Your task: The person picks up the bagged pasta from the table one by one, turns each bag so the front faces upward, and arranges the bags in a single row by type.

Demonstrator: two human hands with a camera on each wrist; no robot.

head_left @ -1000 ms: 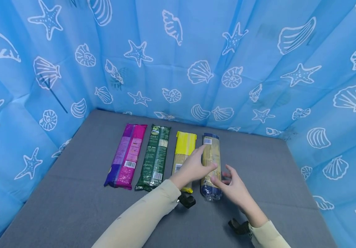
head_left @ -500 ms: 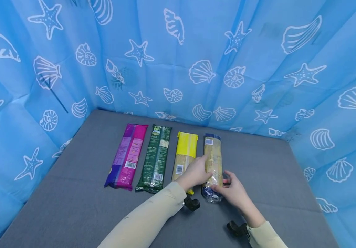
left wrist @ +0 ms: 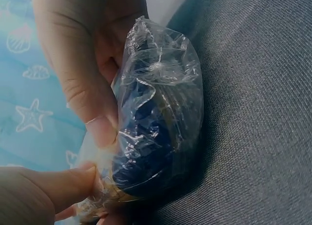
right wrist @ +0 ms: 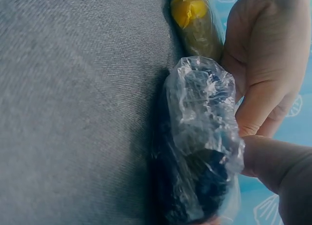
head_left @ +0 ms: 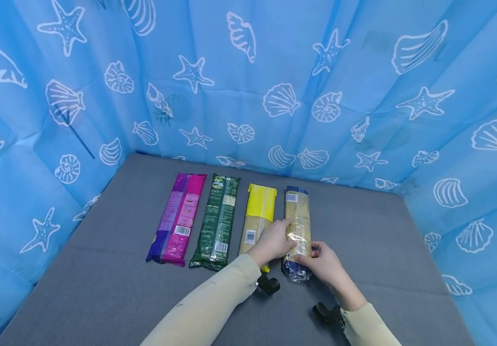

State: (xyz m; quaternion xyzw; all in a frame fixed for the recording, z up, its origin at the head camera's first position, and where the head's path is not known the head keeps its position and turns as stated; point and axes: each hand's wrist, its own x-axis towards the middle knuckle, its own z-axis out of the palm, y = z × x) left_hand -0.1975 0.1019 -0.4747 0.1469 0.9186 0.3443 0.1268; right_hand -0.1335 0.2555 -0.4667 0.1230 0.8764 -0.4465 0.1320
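Blue shell-print curtain hangs behind grey tabletop | blue-ended pasta pack lies nearest the tabletop's right edge, in a row with yellow pack, green spaghetti pack, magenta-purple pack | left hand, right hand, fingers partly curled, grip its opposite sides, probably steadying loose strands | gaps likely leave finger room

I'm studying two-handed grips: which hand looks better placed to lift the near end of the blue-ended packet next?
Probably the right hand: it grips the blue-ended packet close to the near end, while the left hand holds the opposite long side, farther up.
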